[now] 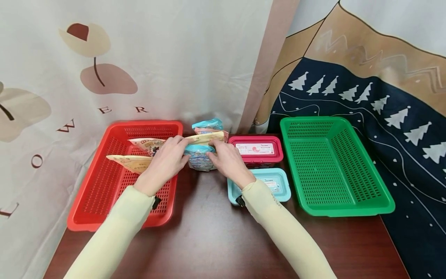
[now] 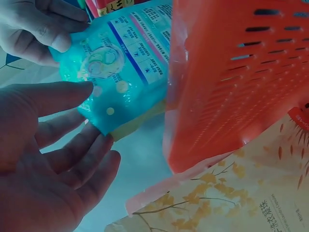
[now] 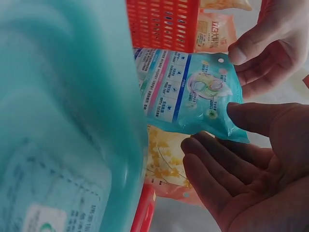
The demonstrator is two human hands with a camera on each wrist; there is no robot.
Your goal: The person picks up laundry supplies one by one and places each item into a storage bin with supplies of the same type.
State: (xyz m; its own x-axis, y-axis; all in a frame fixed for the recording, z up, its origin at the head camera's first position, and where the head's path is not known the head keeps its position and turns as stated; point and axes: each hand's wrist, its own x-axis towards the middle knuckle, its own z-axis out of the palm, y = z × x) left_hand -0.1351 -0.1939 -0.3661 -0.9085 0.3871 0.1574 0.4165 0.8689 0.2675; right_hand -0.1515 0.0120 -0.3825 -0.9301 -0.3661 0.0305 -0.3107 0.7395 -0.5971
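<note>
At the middle of the table stands a blue laundry-pod pouch (image 1: 201, 159), with a round pod picture and printed text on its front. My left hand (image 1: 168, 157) pinches one upper corner, thumb on the front and fingers behind, as the left wrist view shows. On the other upper corner, my right hand (image 1: 228, 161) pinches in the same way. Close behind it stand a cream pouch (image 1: 209, 137) with yellow leaves, seen in the right wrist view, a pink pouch (image 1: 200, 131) and another blue pouch (image 1: 210, 124), partly hidden.
A red basket (image 1: 94, 224) at left holds two upright pouches, one cream (image 1: 129, 162). Right of the hands are a dark pink lidded box (image 1: 256, 158) and a light blue lidded box (image 1: 283, 190), partly under my right wrist. Farther right is a green basket (image 1: 320, 162).
</note>
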